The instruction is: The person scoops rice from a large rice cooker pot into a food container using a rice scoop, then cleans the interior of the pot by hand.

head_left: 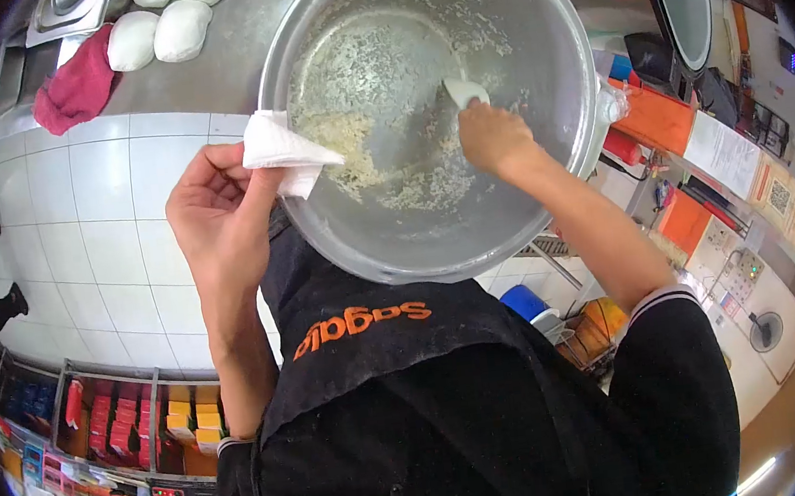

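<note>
Pinching the white cloth (273, 153) in your left hand (227, 208) beside the pot (374, 258) at upper centre, your right hand (498, 139) curled around the pale scraper (465, 93), sweep low to gather scattered grains (348, 149).

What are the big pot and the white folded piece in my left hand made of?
The pot looks like metal, perhaps aluminium: grey, satin, softly reflective. The folded piece in your left hand looks like matte paper towel or cloth: soft, creased edges.

Pale utensil (465, 93) in right fingers (478, 125) over metal pot (501, 222), white cloth (281, 152) in left fingers (260, 189)
</note>
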The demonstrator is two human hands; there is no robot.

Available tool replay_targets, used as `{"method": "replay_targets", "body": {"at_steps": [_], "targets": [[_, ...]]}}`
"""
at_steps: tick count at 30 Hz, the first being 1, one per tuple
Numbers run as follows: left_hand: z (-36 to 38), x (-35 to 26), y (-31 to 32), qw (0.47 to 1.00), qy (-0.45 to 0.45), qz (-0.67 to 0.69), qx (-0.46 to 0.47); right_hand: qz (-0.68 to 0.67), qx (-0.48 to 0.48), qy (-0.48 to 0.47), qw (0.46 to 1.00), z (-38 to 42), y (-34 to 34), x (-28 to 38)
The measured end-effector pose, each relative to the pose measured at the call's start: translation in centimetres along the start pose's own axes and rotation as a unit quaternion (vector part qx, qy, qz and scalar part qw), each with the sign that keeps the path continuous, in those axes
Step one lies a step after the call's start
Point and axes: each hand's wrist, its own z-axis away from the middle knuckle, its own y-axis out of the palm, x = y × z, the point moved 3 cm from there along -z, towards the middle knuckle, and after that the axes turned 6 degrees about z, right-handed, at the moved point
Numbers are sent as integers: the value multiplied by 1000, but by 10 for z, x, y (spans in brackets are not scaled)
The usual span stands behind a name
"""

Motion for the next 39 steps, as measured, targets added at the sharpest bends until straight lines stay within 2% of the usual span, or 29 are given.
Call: {"method": "replay_targets", "body": {"at_steps": [2, 3, 5, 6, 8, 9, 11, 12, 14, 15, 17, 19, 20, 22, 23, 25, 26, 28, 30, 32, 33, 35, 37, 38, 39], "targets": [[-4, -1, 1, 1000, 16, 16, 6, -46, 97, -68, 992, 10, 18, 5], [-6, 0, 0, 1000, 17, 22, 12, -44, 96, -67, 992, 18, 18, 7], [-5, 1, 1, 999, 13, 27, 22, -64, 119, -145, 980, 35, 23, 16], [-6, 0, 1, 999, 3, 27, 28, -64, 118, -146, 980, 36, 12, 17], [-4, -1, -2, 999, -7, 19, 31, -229, 229, -149, 934, 40, -14, 22], [-3, 0, -2, 999, 0, 9, 34, -232, 230, -153, 933, 36, -11, 20], [-2, 0, -1, 999, 2, -2, 41, -96, 11, -123, 988, 23, -15, 0], [-3, -1, 0, 999, 3, 1, 40, -98, 13, -123, 987, 17, -17, -4], [-4, -1, -1, 999, 2, 3, 43, 4, -115, 22, 993, 11, -31, -17], [-4, -1, -1, 999, -2, 8, 43, 4, -114, 22, 993, 12, -27, -15], [-2, -1, -4, 999, -5, 13, 36, 40, 20, -79, 996, 13, -4, 4], [-4, 1, -3, 999, -8, 17, 33, -51, 104, -167, 979, 40, 4, 43], [-5, 1, -1, 999, -8, 19, 30, -48, 104, -169, 979, 38, -4, 49], [-4, 1, -1, 999, -9, 27, 29, -112, 164, -206, 958, 45, -29, 56], [-3, 1, -2, 999, -15, 26, 31, -106, 151, -175, 967, 39, -49, 44], [-4, -2, -1, 999, -9, 11, 38, -87, -36, -133, 987, 10, -50, 0], [-5, -1, -1, 999, -7, 13, 40, -86, -37, -131, 987, -1, -53, -3], [-5, 0, -2, 999, -10, 23, 41, -148, -33, 47, 987, -15, -57, -15], [-3, -1, -2, 999, -7, 35, 38, -125, -64, -103, 985, -3, -13, 32], [-2, 0, -2, 998, -17, 42, 40, -154, -5, -171, 973, 41, -26, 64], [-1, 0, -2, 998, -16, 39, 37, -157, 2, -167, 973, 45, -32, 62], [-6, 0, 0, 999, -8, 41, 34, -141, 138, -164, 967, 41, -41, 53], [-5, -1, -2, 999, -21, 33, 33, -134, 33, -113, 984, 22, -62, 19], [-4, -1, -3, 999, -19, 32, 30, -134, 32, -117, 984, 9, -68, 14], [-5, -1, -2, 999, -20, 26, 25, -175, 4, -38, 984, -5, -74, 5]]}}
